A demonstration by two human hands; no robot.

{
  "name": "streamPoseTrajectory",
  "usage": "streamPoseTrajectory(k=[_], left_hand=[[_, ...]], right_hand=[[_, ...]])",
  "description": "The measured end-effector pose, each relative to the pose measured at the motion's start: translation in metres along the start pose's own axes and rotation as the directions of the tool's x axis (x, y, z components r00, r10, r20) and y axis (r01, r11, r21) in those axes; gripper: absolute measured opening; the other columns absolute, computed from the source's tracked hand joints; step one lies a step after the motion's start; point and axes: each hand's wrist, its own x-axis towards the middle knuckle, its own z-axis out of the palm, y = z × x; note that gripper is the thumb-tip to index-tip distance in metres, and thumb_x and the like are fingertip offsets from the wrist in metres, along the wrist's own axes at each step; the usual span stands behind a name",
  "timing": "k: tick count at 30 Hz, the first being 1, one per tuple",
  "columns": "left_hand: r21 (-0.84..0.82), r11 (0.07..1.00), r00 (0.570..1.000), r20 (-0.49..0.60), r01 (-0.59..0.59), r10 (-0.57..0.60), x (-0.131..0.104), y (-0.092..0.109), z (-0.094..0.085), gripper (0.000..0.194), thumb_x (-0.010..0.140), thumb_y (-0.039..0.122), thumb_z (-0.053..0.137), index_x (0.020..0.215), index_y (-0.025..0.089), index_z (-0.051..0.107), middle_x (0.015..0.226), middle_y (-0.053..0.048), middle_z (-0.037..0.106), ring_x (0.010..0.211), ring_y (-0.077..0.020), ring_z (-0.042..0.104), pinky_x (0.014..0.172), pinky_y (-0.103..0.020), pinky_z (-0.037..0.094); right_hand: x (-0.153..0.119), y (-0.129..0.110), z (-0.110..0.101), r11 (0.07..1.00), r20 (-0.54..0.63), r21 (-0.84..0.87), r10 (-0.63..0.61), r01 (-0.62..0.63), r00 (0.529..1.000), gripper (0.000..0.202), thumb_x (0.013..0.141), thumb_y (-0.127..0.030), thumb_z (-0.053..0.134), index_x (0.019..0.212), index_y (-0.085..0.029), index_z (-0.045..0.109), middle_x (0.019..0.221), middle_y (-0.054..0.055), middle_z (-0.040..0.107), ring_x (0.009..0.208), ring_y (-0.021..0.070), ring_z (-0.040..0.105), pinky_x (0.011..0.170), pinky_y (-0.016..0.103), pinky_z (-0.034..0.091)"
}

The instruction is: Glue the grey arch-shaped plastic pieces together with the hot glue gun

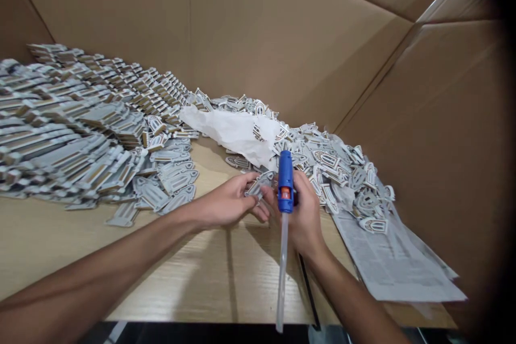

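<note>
My left hand (229, 201) is closed on a small grey arch-shaped cutout (260, 184) with slots in it, held above the table. My right hand (308, 217) grips a blue hot glue gun (286, 164), its nozzle pointing away from me. From the gun's back end a long clear glue stick (283, 274) sticks out toward me. Fingertips of the right hand are close to the cutout; whether they touch it I cannot tell. The gun hides part of that hand, and its trigger is out of sight.
Layered rows of similar cutouts (72, 145) cover the left of the table (193, 279). A loose heap of cutouts (330, 164) lies at right, partly on newspaper (399, 263). White crumpled paper (229, 126) sits between them. Cardboard walls (250, 27) rise behind and at right. A black cord (308, 290) runs over the front edge.
</note>
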Motion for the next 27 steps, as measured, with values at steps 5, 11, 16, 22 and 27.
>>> streamPoseTrajectory(k=[5, 11, 16, 22, 27], left_hand=[[-0.173, 0.984, 0.991, -0.135, -0.032, 0.008, 0.001, 0.010, 0.001, 0.018, 0.092, 0.006, 0.068, 0.110, 0.011, 0.065, 0.092, -0.011, 0.076, 0.075, -0.0205, 0.078, 0.076, -0.036, 0.065], [-0.145, 0.984, 0.926, -0.374, -0.104, 0.043, 0.005, 0.016, -0.007, 0.007, 0.102, 0.015, 0.067, 0.097, 0.012, 0.064, 0.082, -0.007, 0.072, 0.066, -0.0172, 0.073, 0.060, -0.029, 0.060], [-0.094, 0.986, 0.898, -0.430, -0.140, 0.087, 0.007, 0.014, -0.011, 0.015, 0.101, 0.023, 0.073, 0.095, 0.014, 0.064, 0.078, -0.004, 0.070, 0.058, -0.0134, 0.067, 0.049, -0.023, 0.051], [-0.072, 0.985, 0.884, -0.456, -0.154, 0.105, 0.007, 0.017, -0.010, 0.011, 0.101, 0.018, 0.071, 0.092, 0.014, 0.064, 0.075, -0.002, 0.068, 0.057, -0.0118, 0.065, 0.049, -0.022, 0.049], [-0.126, 0.982, 0.885, -0.462, -0.138, 0.065, 0.006, 0.019, -0.008, 0.018, 0.105, 0.012, 0.060, 0.087, 0.014, 0.062, 0.074, -0.003, 0.066, 0.055, -0.0103, 0.063, 0.048, -0.020, 0.047]], right_hand=[[0.005, 0.004, -0.006, 0.993, -0.005, 0.106, 0.044, -0.044, 0.999, 0.026, 0.096, -0.049, 0.081, 0.102, -0.024, 0.077, 0.102, 0.007, 0.072, 0.090, 0.0252, 0.068, 0.080, 0.037, 0.055], [0.005, 0.008, -0.006, 0.936, 0.048, 0.228, 0.265, -0.269, 0.963, 0.054, 0.086, -0.070, 0.084, 0.105, -0.019, 0.082, 0.088, 0.006, 0.079, 0.064, 0.0186, 0.060, 0.061, 0.033, 0.049], [0.002, 0.008, -0.007, 0.933, 0.142, 0.238, 0.241, -0.270, 0.960, 0.054, 0.094, -0.073, 0.075, 0.099, -0.020, 0.081, 0.089, 0.007, 0.079, 0.057, 0.0145, 0.056, 0.053, 0.029, 0.042], [0.000, 0.009, -0.006, 0.940, 0.201, 0.215, 0.221, -0.263, 0.954, 0.056, 0.095, -0.077, 0.071, 0.093, -0.021, 0.078, 0.078, 0.006, 0.075, 0.054, 0.0165, 0.058, 0.051, 0.030, 0.044], [0.002, 0.002, -0.007, 0.940, 0.206, 0.155, 0.269, -0.302, 0.941, 0.061, 0.091, -0.081, 0.069, 0.090, -0.021, 0.076, 0.071, 0.004, 0.070, 0.050, 0.0163, 0.053, 0.051, 0.032, 0.043]])
